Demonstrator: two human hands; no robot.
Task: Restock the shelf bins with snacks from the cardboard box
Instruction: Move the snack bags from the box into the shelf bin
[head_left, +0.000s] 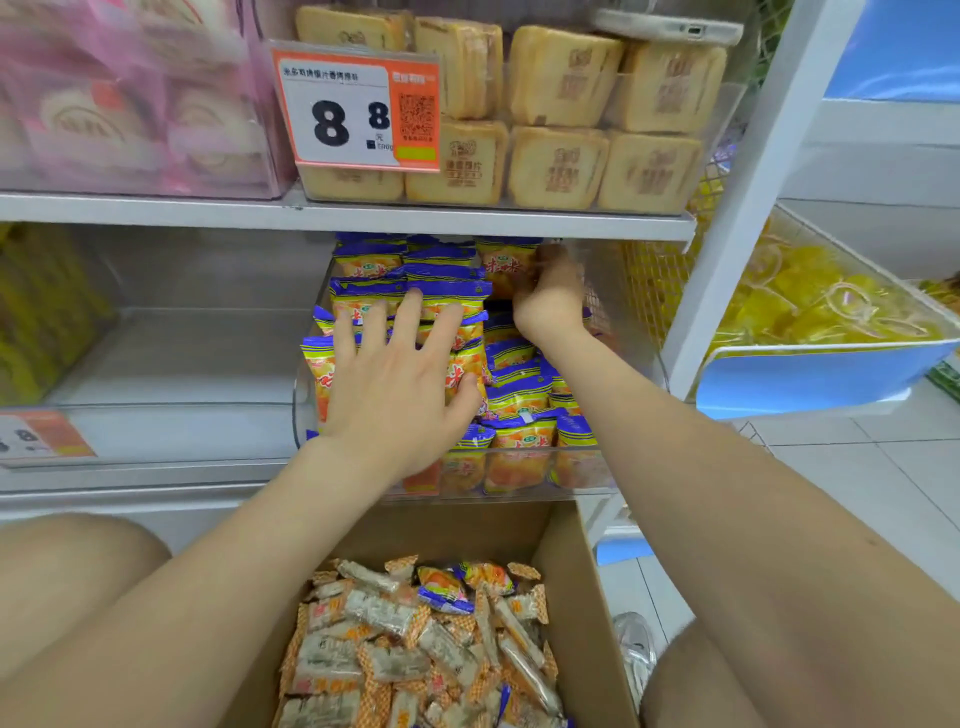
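1. Snack packets (519, 395) crowd the clear bin (297, 410); I'm settling them.
2. Left hand (400, 374) lies spread flat on them; right hand (550, 299) is at the bin's back, grip unclear.
3. Next: probably more from the cardboard box (576, 597) below the bin.

There is only one view, from a wide-angle camera on the person's head. It looks forward and downward, and it is very near to the shelf (156, 210), whose front edge crosses the upper part. The clear bin (298, 410) stands in the middle and the cardboard box (576, 597) fills the bottom. Straight lines bend near the borders.
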